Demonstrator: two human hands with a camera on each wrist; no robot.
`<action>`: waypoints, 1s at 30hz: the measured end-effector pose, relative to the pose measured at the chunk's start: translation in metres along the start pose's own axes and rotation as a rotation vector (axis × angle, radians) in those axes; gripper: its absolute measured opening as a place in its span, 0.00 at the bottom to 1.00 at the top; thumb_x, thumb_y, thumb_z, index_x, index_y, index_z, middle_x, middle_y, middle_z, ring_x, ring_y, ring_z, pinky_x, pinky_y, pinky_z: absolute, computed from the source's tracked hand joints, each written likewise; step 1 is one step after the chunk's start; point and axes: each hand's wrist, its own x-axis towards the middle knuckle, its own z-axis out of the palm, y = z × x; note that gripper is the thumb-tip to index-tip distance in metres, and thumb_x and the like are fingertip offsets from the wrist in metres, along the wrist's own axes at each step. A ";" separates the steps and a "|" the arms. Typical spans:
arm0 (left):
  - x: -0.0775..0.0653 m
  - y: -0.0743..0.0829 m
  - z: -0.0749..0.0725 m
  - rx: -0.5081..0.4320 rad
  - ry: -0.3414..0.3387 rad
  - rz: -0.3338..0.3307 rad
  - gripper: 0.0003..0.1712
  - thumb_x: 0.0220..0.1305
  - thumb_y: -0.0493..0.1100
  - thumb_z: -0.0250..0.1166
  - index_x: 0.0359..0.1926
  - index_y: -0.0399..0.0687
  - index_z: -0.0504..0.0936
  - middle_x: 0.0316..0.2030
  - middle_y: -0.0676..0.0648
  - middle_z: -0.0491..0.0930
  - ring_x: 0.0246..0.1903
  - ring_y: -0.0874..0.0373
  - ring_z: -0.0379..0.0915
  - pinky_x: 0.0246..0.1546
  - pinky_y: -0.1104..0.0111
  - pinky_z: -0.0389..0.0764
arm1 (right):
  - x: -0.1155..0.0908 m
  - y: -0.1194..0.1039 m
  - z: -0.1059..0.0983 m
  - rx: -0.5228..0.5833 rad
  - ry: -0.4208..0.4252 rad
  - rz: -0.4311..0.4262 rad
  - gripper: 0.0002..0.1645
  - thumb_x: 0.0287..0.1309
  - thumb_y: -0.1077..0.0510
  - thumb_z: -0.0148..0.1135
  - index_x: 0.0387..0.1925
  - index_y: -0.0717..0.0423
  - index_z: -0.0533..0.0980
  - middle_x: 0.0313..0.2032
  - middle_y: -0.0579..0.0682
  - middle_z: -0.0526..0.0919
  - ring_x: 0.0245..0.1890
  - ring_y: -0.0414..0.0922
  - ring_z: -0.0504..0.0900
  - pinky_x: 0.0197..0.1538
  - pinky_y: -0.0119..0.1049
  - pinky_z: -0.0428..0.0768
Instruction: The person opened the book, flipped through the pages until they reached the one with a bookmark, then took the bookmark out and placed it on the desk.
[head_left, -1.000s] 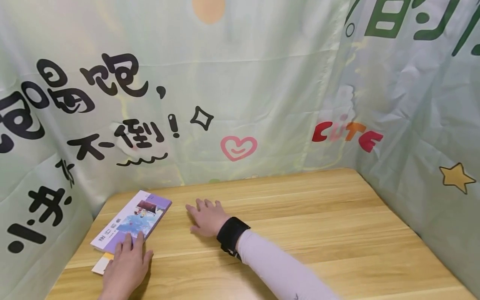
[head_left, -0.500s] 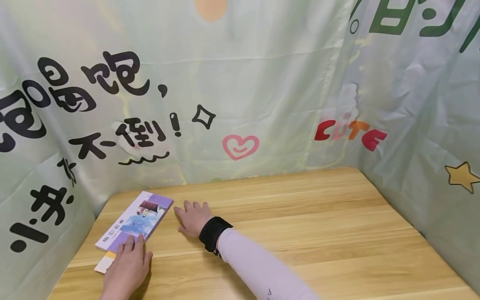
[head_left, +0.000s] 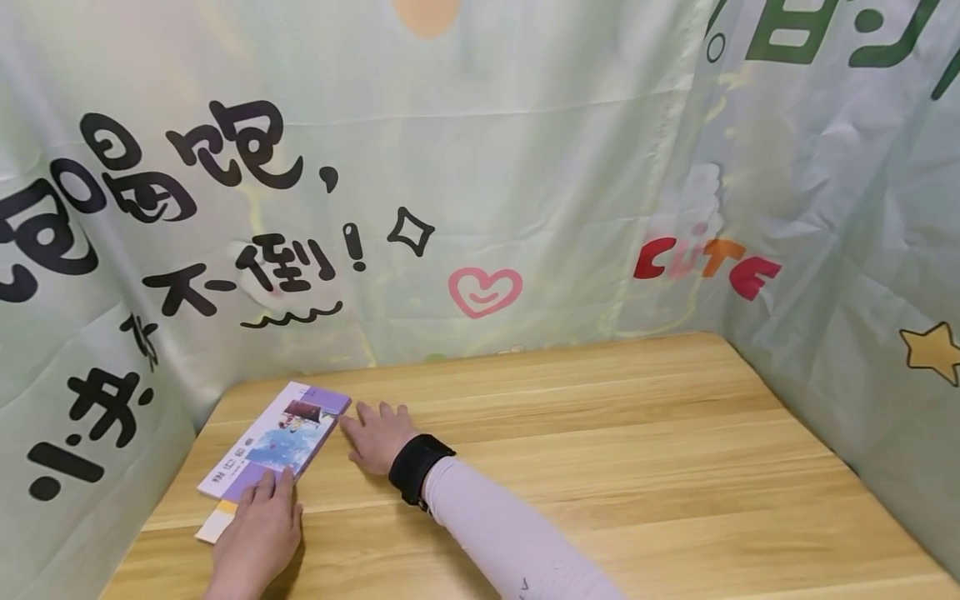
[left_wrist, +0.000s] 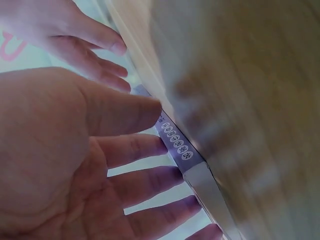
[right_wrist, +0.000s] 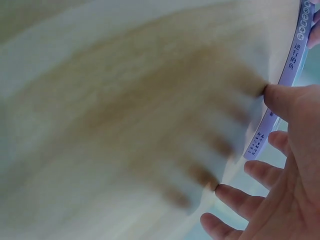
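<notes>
A purple and white book (head_left: 281,437) with a blue picture on its cover lies aslant at the left of the wooden table. Under its near end pokes out a white and orange piece (head_left: 217,522), perhaps another book. My left hand (head_left: 258,525) rests at the book's near right side. In the left wrist view its fingers (left_wrist: 150,177) lie straight against the printed purple spine (left_wrist: 175,140). Palm down, my right hand (head_left: 381,437) is beside the far right end of the book, fingers spread. The right wrist view has its thumb close to the spine (right_wrist: 287,75).
The wooden table (head_left: 600,450) reaches right and back to printed cloth hangings (head_left: 510,208) that enclose it on the left, back and right. My right wrist wears a black band (head_left: 420,468) over a pale sleeve (head_left: 510,533).
My right hand has slid left across the table up to the book's far right edge. The left hand and the book stay almost in place, with a slight shift of the view.
</notes>
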 end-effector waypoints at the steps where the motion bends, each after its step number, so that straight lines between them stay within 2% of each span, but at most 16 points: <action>1: 0.000 0.000 0.000 0.001 0.004 0.001 0.30 0.68 0.40 0.55 0.66 0.26 0.64 0.61 0.20 0.59 0.56 0.24 0.55 0.51 0.35 0.62 | 0.000 -0.001 0.000 0.000 0.004 -0.001 0.38 0.65 0.32 0.48 0.73 0.27 0.54 0.70 0.42 0.58 0.64 0.48 0.64 0.59 0.49 0.65; 5: -0.001 0.003 -0.001 -0.003 0.017 0.003 0.28 0.69 0.38 0.52 0.66 0.27 0.65 0.61 0.22 0.60 0.56 0.25 0.57 0.50 0.36 0.64 | 0.001 -0.003 0.000 -0.001 0.017 -0.004 0.38 0.65 0.33 0.47 0.74 0.27 0.53 0.71 0.42 0.58 0.64 0.49 0.64 0.59 0.49 0.66; 10: -0.003 0.007 -0.005 0.000 -0.008 0.001 0.29 0.65 0.35 0.54 0.66 0.27 0.65 0.61 0.22 0.60 0.56 0.25 0.57 0.49 0.36 0.64 | 0.006 -0.006 0.007 -0.024 0.030 -0.011 0.37 0.66 0.32 0.46 0.74 0.27 0.53 0.71 0.42 0.57 0.63 0.49 0.66 0.58 0.50 0.66; 18: -0.006 0.013 -0.006 -0.009 0.004 0.005 0.29 0.60 0.33 0.57 0.64 0.28 0.68 0.59 0.23 0.63 0.55 0.26 0.60 0.48 0.36 0.66 | 0.006 -0.006 0.008 -0.023 0.054 -0.022 0.36 0.65 0.32 0.47 0.73 0.28 0.56 0.70 0.42 0.59 0.61 0.49 0.67 0.56 0.50 0.67; 25: -0.007 0.015 -0.008 -0.030 -0.011 -0.031 0.36 0.50 0.32 0.65 0.64 0.33 0.70 0.60 0.26 0.65 0.56 0.27 0.60 0.44 0.34 0.67 | 0.004 -0.003 0.007 -0.026 0.098 -0.042 0.33 0.64 0.33 0.49 0.69 0.31 0.62 0.70 0.42 0.59 0.61 0.49 0.67 0.54 0.50 0.68; 30: -0.008 0.018 -0.009 -0.034 0.013 -0.037 0.34 0.49 0.31 0.66 0.62 0.35 0.73 0.58 0.28 0.68 0.53 0.30 0.65 0.40 0.35 0.70 | 0.003 -0.002 0.005 -0.040 0.124 -0.055 0.30 0.64 0.34 0.51 0.65 0.33 0.66 0.67 0.40 0.63 0.59 0.48 0.69 0.52 0.48 0.70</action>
